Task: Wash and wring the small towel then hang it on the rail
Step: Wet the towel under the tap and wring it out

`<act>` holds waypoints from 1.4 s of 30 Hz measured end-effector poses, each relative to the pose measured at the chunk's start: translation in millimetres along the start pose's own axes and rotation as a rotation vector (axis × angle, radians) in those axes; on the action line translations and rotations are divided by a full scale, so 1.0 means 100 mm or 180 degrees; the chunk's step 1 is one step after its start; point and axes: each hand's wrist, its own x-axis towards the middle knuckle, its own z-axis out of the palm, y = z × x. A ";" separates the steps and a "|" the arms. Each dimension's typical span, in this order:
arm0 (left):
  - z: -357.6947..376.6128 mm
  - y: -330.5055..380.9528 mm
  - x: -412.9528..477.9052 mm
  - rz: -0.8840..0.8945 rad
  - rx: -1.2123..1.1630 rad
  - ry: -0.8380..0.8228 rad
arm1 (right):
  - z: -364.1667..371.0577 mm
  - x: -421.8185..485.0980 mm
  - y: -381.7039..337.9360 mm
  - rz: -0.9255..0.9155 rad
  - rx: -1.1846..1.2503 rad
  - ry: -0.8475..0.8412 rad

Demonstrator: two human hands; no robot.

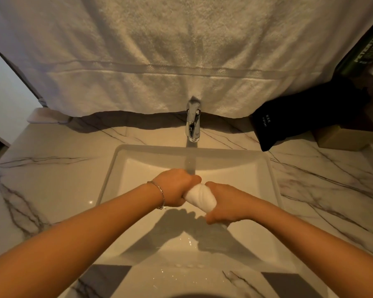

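Left hand (175, 188) and right hand (225, 203) both clench the small towel (200, 196), twisted into a white roll between them at frame centre, over the sink (121, 160). Writing: a black pouch (293, 123) at right carries small white lettering, partly legible as "dryer"; a green box (366, 50) at upper right bears lettering too blurred to read. A chrome faucet (193, 123) stands behind the basin on the marble counter (41, 179). A large white towel (159, 50) hangs across the upper frame, covering the faucet's top. A bracelet (158, 193) circles the left wrist.

faucet (193, 123): polished chrome metal
surface (52, 173): glossy veined marble
sink (265, 175): smooth glazed ceramic (wet)
hanging towel (170, 50): rough terry cloth
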 end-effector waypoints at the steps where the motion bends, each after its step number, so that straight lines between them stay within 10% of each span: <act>1: 0.04 0.03 0.02 -0.0116 -0.0376 -0.0054 | 0.00 0.00 0.01 0.0009 -0.0431 0.0202; 8: 0.04 0.15 0.01 -0.0724 -0.2274 -0.0582 | 0.06 0.06 0.13 -0.0719 -0.1804 0.1174; 12: 0.01 0.15 -0.02 -0.0673 -0.1809 -0.0327 | 0.09 0.05 0.15 -0.0780 -0.1667 0.1244; 19: -0.24 0.16 -0.15 -0.0120 -0.0866 0.1575 | -0.29 -0.21 0.06 -0.0356 0.1633 0.0534; 26: -0.54 0.26 -0.04 0.0313 -0.0109 0.3242 | -0.29 -0.20 0.13 -0.0457 0.4657 -0.2140; 30: -0.55 0.16 -0.03 0.0855 0.0383 0.2947 | -0.28 -0.24 0.08 -0.0710 0.3920 -0.2351; 36: -0.34 0.15 -0.05 -0.0150 0.0086 0.1125 | -0.22 -0.14 0.00 -0.0108 0.0374 0.0450; 42: -0.13 0.33 0.00 -0.0939 -0.1794 0.0037 | -0.14 -0.02 0.13 -0.0387 -0.1584 0.1213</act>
